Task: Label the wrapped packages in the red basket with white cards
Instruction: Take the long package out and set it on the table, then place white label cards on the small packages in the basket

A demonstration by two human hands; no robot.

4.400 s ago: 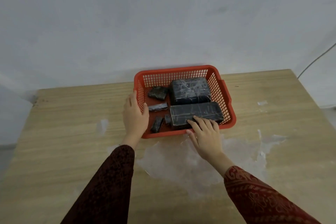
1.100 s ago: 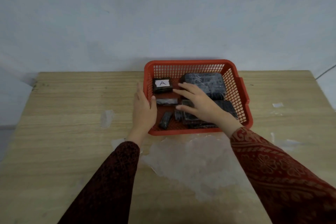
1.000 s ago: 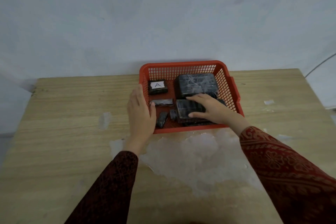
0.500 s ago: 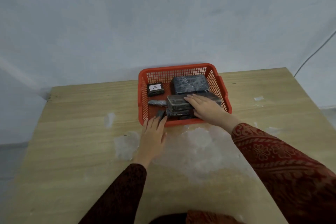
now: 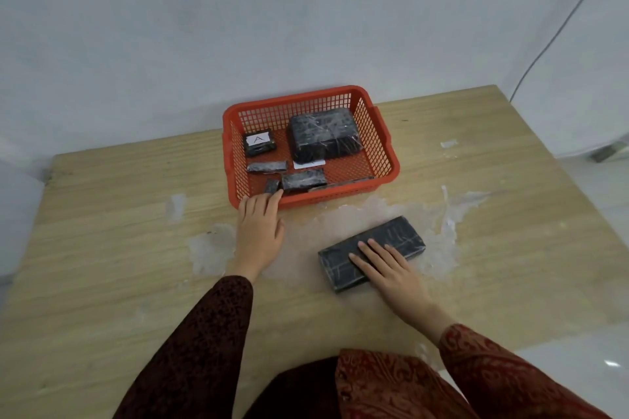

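The red basket (image 5: 381,133) stands at the table's far side. Inside, a small wrapped package bears a white card marked A (image 5: 258,139). Beside it lies a big wrapped package (image 5: 323,136), with another white card (image 5: 308,164) on the basket floor in front of it. Several small wrapped packages (image 5: 302,180) lie near the basket's front wall. A long wrapped package (image 5: 391,240) lies on the table in front of the basket. My right hand (image 5: 388,270) rests flat on it. My left hand (image 5: 258,224) lies flat on the table, fingertips touching the basket's front left rim.
Crumpled clear plastic film (image 5: 333,221) is spread over the wooden table (image 5: 102,248) under the long package. A scrap of tape (image 5: 448,143) lies to the right of the basket. The wall stands right behind the basket. A cable (image 5: 558,34) hangs at the right.
My right hand has taken the long wrapped package out of the basket and laid it on the table in front. A white card now shows on the basket floor. The left hand stays at the rim.
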